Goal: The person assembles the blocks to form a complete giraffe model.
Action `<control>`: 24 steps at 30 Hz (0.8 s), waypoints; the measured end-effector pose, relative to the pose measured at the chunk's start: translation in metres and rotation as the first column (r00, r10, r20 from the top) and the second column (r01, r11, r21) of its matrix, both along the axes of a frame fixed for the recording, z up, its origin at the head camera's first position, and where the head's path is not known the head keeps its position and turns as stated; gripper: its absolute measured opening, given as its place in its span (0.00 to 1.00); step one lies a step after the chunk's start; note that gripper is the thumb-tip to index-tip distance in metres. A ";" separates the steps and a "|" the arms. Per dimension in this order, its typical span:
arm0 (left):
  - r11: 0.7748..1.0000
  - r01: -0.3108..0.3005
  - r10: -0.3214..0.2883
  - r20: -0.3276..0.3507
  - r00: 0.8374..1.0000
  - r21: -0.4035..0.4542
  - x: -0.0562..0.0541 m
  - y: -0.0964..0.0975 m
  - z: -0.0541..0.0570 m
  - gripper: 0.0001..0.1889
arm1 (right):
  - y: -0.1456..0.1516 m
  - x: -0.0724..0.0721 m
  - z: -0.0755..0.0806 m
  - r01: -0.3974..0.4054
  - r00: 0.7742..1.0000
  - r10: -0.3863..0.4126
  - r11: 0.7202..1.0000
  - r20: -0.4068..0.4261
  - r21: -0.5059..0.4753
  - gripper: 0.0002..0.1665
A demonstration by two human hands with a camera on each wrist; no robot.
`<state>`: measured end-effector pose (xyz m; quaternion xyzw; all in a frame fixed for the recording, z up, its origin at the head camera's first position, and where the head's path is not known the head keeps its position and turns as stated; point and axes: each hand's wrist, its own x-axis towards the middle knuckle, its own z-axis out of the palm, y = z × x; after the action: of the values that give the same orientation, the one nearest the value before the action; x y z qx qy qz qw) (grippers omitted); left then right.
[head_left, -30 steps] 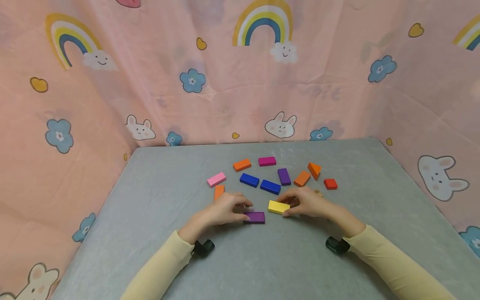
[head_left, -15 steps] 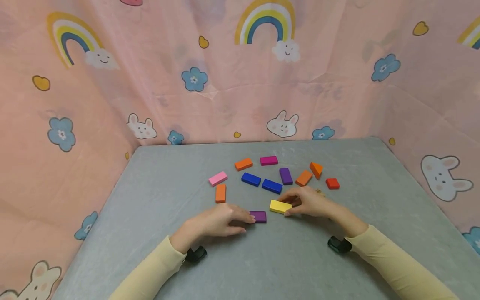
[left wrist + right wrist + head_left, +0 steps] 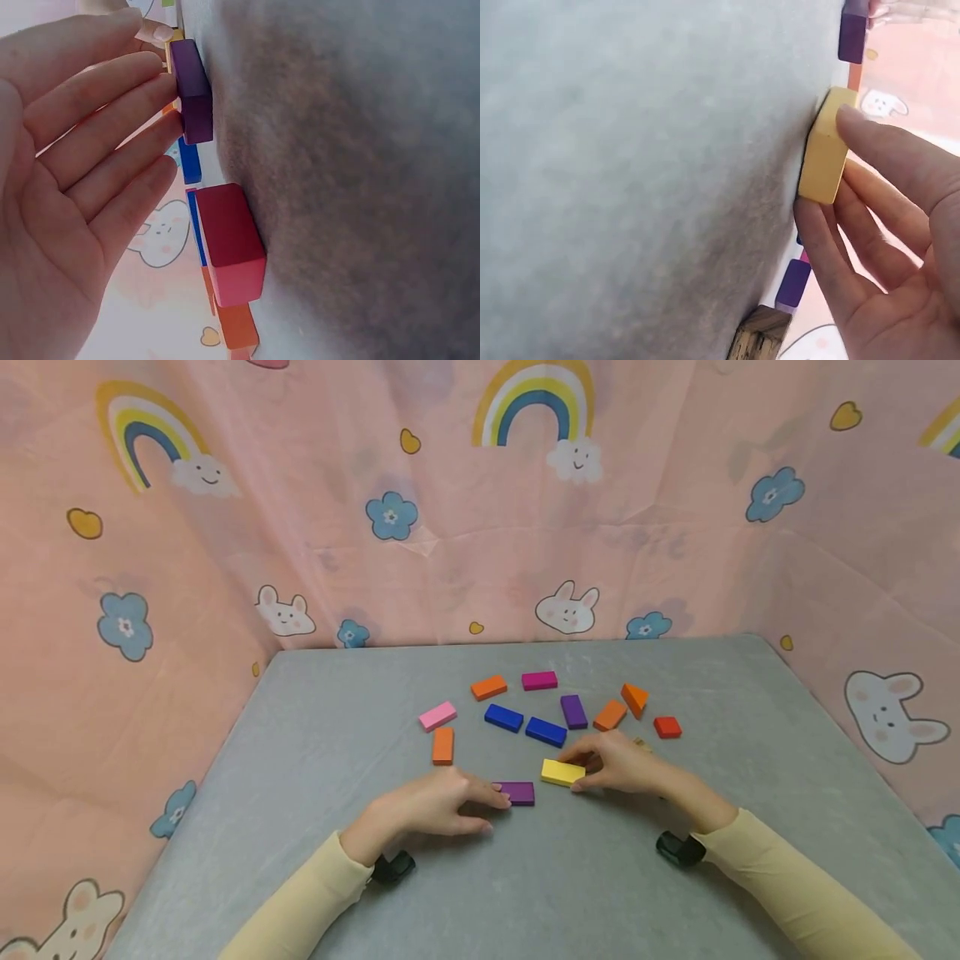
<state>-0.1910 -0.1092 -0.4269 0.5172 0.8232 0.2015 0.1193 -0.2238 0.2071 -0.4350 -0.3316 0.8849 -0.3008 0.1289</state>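
Observation:
A purple rectangular block (image 3: pixel 517 793) lies flat on the grey table, and the fingertips of my left hand (image 3: pixel 442 802) rest at its left end. That hand's fingers are extended and its thumb stays apart from the block, as the left wrist view shows. To the right, my right hand (image 3: pixel 618 762) pinches a yellow rectangular block (image 3: pixel 561 772) between thumb and fingers at its right end. A gap separates the yellow block from the purple one. In the left wrist view a red block (image 3: pixel 232 244) sits below the left hand's fingers.
Beyond the hands lie two blue blocks (image 3: pixel 503 718), a second purple block (image 3: pixel 573 712), a pink block (image 3: pixel 437 716), a magenta block (image 3: pixel 539 681) and several orange blocks (image 3: pixel 443 747). A wood-patterned block (image 3: pixel 761 330) is mostly hidden behind my right hand. Printed cloth (image 3: pixel 450 568) surrounds the table.
My left hand has gone from holding the purple block's left end between thumb and fingers to touching it with extended fingers, thumb drawn away. The right hand keeps its hold on the yellow block.

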 end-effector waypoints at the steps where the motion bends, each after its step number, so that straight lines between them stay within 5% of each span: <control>1: 1.000 0.000 0.000 0.002 1.000 0.001 0.000 0.000 0.000 0.20 | -0.001 -0.001 0.000 0.009 1.000 -0.009 1.000 -0.014 -0.001 0.22; 6: 1.000 0.002 -0.002 0.003 1.000 0.005 0.000 -0.001 0.001 0.20 | -0.014 -0.005 0.008 0.043 0.997 -0.045 0.999 -0.068 -0.031 0.22; 13: 1.000 0.010 -0.009 -0.017 1.000 0.024 -0.001 -0.001 0.000 0.19 | -0.034 -0.015 0.019 -0.032 0.992 0.028 0.999 -0.123 -0.028 0.21; 24: 1.000 0.005 -0.005 -0.016 1.000 0.011 0.000 0.000 0.000 0.19 | -0.055 -0.019 0.013 -0.115 0.988 0.115 0.993 -0.106 0.005 0.21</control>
<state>-0.1911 -0.1096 -0.4266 0.5214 0.8218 0.2014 0.1105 -0.2424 0.1521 -0.4222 -0.3976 0.8697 -0.2752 0.0989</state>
